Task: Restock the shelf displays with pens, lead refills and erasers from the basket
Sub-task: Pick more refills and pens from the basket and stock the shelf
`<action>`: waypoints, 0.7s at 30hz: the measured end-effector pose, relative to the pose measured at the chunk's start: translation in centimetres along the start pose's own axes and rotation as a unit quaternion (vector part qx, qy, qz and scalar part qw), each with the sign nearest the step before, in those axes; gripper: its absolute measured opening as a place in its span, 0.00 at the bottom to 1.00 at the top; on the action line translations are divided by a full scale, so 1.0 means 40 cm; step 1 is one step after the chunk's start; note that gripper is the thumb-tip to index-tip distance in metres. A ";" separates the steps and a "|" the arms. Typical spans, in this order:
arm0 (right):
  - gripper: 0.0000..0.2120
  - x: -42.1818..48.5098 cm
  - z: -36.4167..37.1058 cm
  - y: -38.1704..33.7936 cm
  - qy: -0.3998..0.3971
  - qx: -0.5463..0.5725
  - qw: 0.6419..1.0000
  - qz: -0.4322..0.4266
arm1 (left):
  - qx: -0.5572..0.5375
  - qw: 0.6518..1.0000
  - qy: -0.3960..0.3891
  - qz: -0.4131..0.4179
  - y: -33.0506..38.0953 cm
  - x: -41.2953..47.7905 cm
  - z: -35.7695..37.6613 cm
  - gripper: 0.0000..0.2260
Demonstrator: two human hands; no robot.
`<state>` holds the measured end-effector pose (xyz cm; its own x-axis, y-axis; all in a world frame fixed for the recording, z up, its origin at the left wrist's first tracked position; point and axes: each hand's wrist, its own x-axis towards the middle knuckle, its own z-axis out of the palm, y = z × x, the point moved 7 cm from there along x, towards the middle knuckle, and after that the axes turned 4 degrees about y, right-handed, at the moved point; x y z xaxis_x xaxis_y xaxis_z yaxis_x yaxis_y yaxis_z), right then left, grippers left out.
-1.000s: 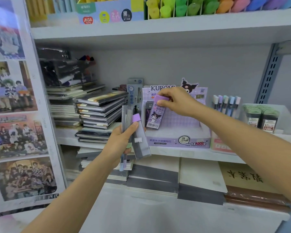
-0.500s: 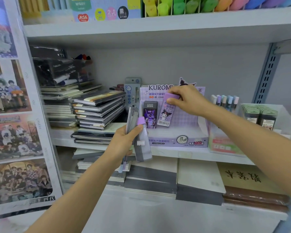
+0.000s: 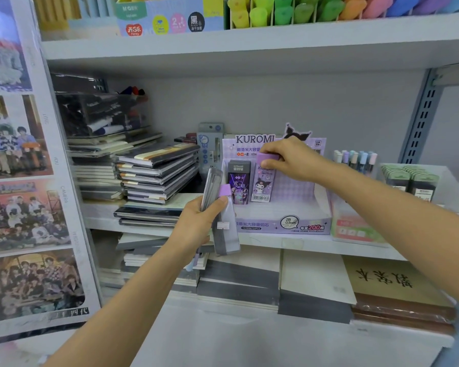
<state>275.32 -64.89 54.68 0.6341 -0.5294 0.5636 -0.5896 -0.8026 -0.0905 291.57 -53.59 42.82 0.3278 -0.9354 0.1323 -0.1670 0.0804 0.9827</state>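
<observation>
Kuromi display box (image 3: 281,221) on the shelf (image 3: 316,245) holds a dark refill pack (image 3: 239,181) and a purple lead refill pack (image 3: 263,185) upright beside it. My right hand (image 3: 289,160) pinches the purple pack's top. My left hand (image 3: 199,223) grips several more refill packs (image 3: 223,215) just in front of the box. Stacked notebooks (image 3: 157,176) sit left, capped pens (image 3: 355,160) right.

Left hand (image 3: 200,223) raised at mid-height, fingers curled closed, thumb pressed on top. Right hand (image 3: 289,160) stretched forward, fingertips apparently pinched together, palm down.
</observation>
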 end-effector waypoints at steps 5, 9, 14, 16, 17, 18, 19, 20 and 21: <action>0.09 0.004 0.028 -0.015 0.021 0.025 0.999 0.016 | -0.004 1.000 0.004 0.008 0.003 -0.006 0.002 0.12; 0.11 -0.015 0.042 0.008 0.004 0.050 0.998 0.029 | 0.000 1.000 0.000 0.013 0.009 -0.010 0.003 0.13; 0.10 -0.017 0.049 0.011 0.026 0.060 0.998 0.021 | 0.006 1.000 -0.003 0.016 0.015 -0.013 0.003 0.07; 0.09 -0.022 0.052 0.005 0.076 0.066 0.995 0.016 | 0.006 1.000 0.000 0.017 0.016 -0.015 0.002 0.07; 0.09 -0.026 0.054 0.003 0.095 0.072 0.993 0.017 | 0.008 1.000 0.002 0.016 0.016 -0.015 0.001 0.07; 0.10 -0.031 0.056 0.002 0.108 0.073 0.991 0.020 | 0.012 1.000 0.002 0.014 0.016 -0.016 0.000 0.08; 0.11 -0.036 0.056 0.003 0.117 0.066 0.991 0.026 | 0.013 1.000 0.001 0.009 0.016 -0.015 0.001 0.09; 0.13 -0.039 0.054 0.006 0.119 0.048 0.991 0.034 | 0.012 1.000 0.000 0.005 0.016 -0.016 0.001 0.10; 0.15 -0.043 0.052 0.010 0.112 0.026 0.992 0.044 | 0.010 1.000 0.000 0.001 0.018 -0.016 0.002 0.10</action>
<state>275.05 -64.87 51.99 0.4508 -0.5287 0.7193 -0.6071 -0.7722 -0.1871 291.18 -52.94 43.41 0.3275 -0.9352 0.1349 -0.1863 0.0760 0.9795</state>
